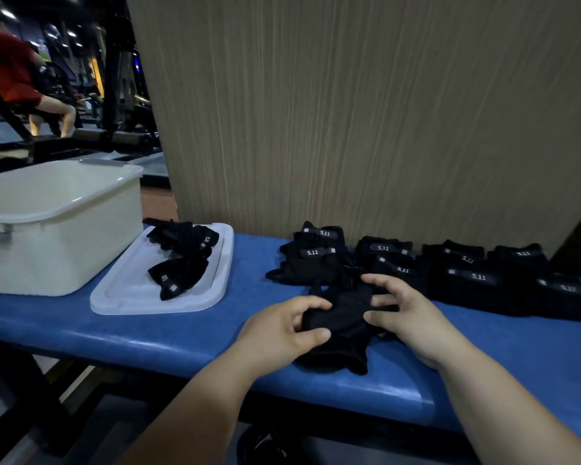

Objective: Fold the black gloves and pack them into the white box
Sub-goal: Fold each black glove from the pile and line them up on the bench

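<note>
Black glove [341, 325] lay twelve-to-six between the hands: left hand [282, 325] pinched its nine o'clock edge, right hand [408, 315] touched at three, grip unclear; white box [64, 256] sat at ten.

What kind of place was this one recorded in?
Most likely a gym: black exercise machines stand in the background, a person in red is on one, and the gloves lie on a blue padded bench.

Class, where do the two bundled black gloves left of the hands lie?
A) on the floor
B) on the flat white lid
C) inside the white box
B: the bundled gloves rest on the white lid, beside the white box.
</note>
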Action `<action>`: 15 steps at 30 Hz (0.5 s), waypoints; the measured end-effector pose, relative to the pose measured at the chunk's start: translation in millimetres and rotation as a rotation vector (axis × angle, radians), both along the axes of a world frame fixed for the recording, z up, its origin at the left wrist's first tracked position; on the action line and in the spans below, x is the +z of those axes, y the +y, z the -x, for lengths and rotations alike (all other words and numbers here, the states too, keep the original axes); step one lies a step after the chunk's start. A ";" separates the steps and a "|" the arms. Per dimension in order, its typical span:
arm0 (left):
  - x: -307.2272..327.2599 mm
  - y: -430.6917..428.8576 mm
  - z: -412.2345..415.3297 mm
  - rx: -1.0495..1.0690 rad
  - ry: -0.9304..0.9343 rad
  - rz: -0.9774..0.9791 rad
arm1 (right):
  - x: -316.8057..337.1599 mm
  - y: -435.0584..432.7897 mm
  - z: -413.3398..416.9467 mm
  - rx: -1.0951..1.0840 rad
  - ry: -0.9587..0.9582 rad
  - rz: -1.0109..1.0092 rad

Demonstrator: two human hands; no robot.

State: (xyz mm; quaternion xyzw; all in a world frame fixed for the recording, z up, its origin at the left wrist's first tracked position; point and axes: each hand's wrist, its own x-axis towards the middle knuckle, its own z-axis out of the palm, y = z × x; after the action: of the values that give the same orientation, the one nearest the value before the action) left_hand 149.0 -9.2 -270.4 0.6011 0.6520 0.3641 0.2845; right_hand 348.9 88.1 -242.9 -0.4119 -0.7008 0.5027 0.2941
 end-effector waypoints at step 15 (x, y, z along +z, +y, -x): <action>-0.8 7.0 -20.1 0.064 0.487 -0.126 | -12.6 -13.7 -10.7 -0.146 -0.393 -0.905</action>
State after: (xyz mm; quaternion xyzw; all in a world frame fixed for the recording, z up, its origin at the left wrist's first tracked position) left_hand 169.0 -2.2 -271.2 0.6668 0.6960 0.2573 0.0691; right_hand 359.5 74.5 -255.5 -0.3779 -0.8603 0.0393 0.3401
